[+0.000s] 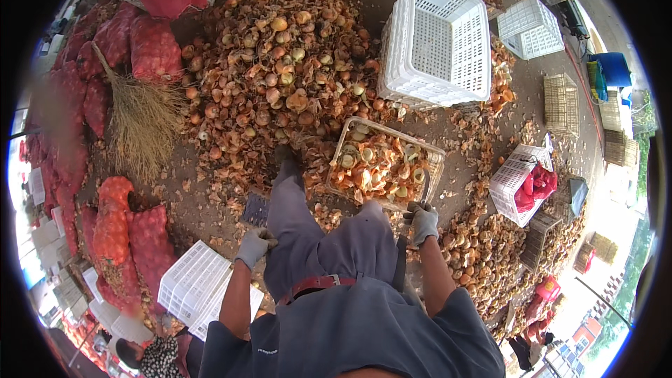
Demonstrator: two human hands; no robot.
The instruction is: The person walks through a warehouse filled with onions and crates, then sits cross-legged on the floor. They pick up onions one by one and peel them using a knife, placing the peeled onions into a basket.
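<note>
My left hand (255, 246), in a grey glove, rests by my thigh and holds nothing that I can make out. Closed around the handle of a curved blade (426, 185), perhaps a sickle, is my gloved right hand (421, 220). The blade reaches over the near right corner of a worn plastic crate (440, 160) with onion skins and cut onion pieces (375, 165) in it. Beyond my knees spreads a large heap of onions (283, 58) with loose dry skins.
Stacked white crates (446, 86) stand beyond the worn crate. A twig broom (142, 121) leans on red mesh sacks (155, 47) at the left. White crates (197, 283) lie behind my left hand. More onions (478, 262) cover the floor at right. A person (157, 354) is at lower left.
</note>
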